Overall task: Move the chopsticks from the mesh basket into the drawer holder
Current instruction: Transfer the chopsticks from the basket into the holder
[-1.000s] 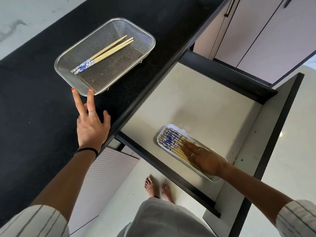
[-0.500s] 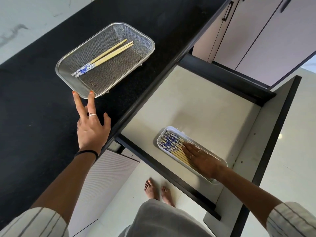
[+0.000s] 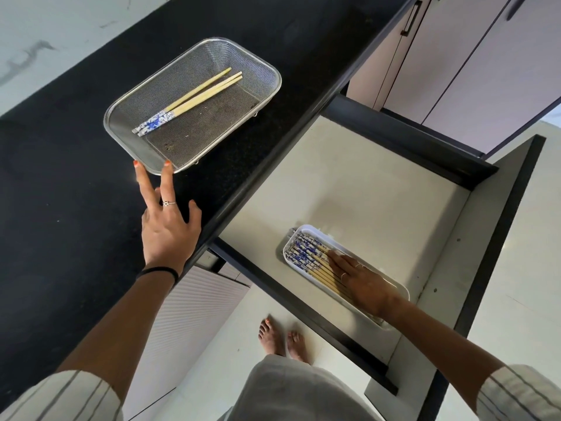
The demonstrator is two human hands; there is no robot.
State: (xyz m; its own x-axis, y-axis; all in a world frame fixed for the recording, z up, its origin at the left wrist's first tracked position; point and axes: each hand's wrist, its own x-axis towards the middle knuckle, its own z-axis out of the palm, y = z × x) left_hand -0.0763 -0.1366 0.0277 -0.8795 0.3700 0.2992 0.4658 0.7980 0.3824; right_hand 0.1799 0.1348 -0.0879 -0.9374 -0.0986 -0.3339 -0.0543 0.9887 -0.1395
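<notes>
Kitchen: black desk (image 3: 60, 208) above an open drawer (image 3: 349, 183), pale cupboards behind.
Basket: mesh basket (image 3: 243, 60) on the desk, three chopsticks (image 3: 194, 100) left inside, lying together.
Holder: white holder (image 3: 400, 291) in the drawer, near its front edge, a row of chopsticks laid in it.
My left hand (image 3: 170, 229): open, empty, two fingers spread and touching the basket's near rim.
My right hand (image 3: 361, 282): flat and open, pressing on the row in the holder, gripping nothing.
Change: over the last second nothing much moved; right hand only shifted a little on the row.
Meaning: I judge that batch is settled; basket's three go next.
Hidden: right hand covers the holder's near half, so count unclear.
</notes>
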